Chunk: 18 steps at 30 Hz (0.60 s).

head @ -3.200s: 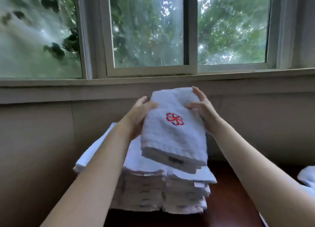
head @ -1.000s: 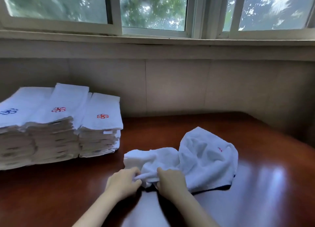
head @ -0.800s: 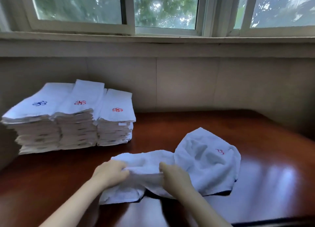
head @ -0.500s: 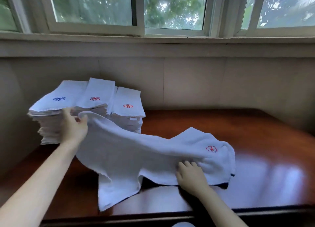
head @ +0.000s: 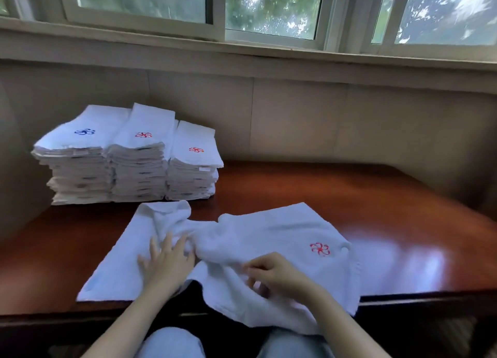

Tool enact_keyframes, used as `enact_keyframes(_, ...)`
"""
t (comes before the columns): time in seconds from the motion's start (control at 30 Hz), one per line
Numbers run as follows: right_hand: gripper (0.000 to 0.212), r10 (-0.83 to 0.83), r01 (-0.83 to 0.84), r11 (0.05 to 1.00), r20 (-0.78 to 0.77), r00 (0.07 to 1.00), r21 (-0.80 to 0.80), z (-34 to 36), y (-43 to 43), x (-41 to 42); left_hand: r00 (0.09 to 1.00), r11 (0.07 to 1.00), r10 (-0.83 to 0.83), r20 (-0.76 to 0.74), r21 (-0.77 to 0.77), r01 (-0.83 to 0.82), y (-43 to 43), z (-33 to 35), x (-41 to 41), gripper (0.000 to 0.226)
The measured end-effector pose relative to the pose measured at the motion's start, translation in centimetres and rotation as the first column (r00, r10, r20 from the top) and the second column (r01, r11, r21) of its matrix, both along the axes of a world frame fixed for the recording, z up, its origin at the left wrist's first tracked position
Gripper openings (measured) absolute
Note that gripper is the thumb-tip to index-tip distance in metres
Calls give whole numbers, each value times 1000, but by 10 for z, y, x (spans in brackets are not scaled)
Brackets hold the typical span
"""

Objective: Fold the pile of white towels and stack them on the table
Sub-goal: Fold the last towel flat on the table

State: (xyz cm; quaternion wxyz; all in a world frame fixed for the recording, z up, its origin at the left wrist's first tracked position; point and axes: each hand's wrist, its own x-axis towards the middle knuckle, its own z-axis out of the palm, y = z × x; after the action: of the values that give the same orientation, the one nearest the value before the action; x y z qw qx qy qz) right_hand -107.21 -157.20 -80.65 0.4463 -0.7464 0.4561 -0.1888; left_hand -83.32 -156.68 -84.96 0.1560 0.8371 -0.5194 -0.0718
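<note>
Knees: blue-clad knees (head: 172, 341) sit nearest of all, tucked under the table's near edge.
Right hand: the right hand (head: 274, 274) is down at the near right with fingers curled, and it looks to be pinching a ruck of cloth, though the fingertips are blurred.
Left hand: the left hand (head: 166, 263) lies flat, fingers straight and spread, pressing the cloth down and gripping nothing.
Towel: the towel (head: 269, 231) is spread wide across the near part of the table. It is rumpled through the middle, its far left corner is flipped over, and its near right part droops over the edge toward the lap.
Just changed: half a second back the left hand held 1 end up in the air by the stacks. That end is now laid down, and the palm has switched from holding to smoothing!
Meaning: the towel is opened out but not yet flat, so the first fold probably waits on clearing the wrinkles and that turned corner.
Red emblem: the red emblem (head: 319, 249) faces up on the right half.
Table: the table (head: 376, 196) shines red-brown beyond it.
Stacks: 3 folded stacks (head: 129, 164) stand side by side at the far left, against the wall.
Window: the window (head: 269, 5) shows trees outside.
</note>
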Motion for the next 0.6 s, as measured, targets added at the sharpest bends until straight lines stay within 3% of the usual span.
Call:
enact_keyframes(0.07, 24, -198, 179, 931, -27, 980, -319, -8, -10, 1, 1000, 999, -19, 22, 36, 18, -1, -3, 19, 68)
enact_keyframes(0.1, 25, -275, 191, 865, -119, 954, -464, -12, -15, -1, 1000, 1000, -10, 8, 20, 10, 0, -3, 28, 74)
enact_keyframes(0.17, 33, -337, 91, 807, -328, 882, -584, -25, -26, -5, 999, 999, 25, -48, -29, -27, 0, -2, 43, 81)
enact_keyframes(0.27, 45, -381, 88, 864, -529, 758, -496, -40, -42, -12, 997, 997, 73, -21, 5, -73, 0, 1, 63, 83)
enact_keyframes(0.37, 54, -414, 203, 896, -580, 702, -394, -41, -62, -16, 998, 989, 37, 58, 138, -45, -2, 3, 75, 76)
enact_keyframes(0.53, 55, -342, 131, 926, -637, 691, -355, -33, -72, -14, 990, 985, 64, 123, 151, -82, 4, 9, 72, 55)
enact_keyframes(0.6, 45, -241, 79, 954, -589, 771, -288, -19, -75, -22, 981, 979, 111, 161, 151, -135, 6, 17, 70, 49)
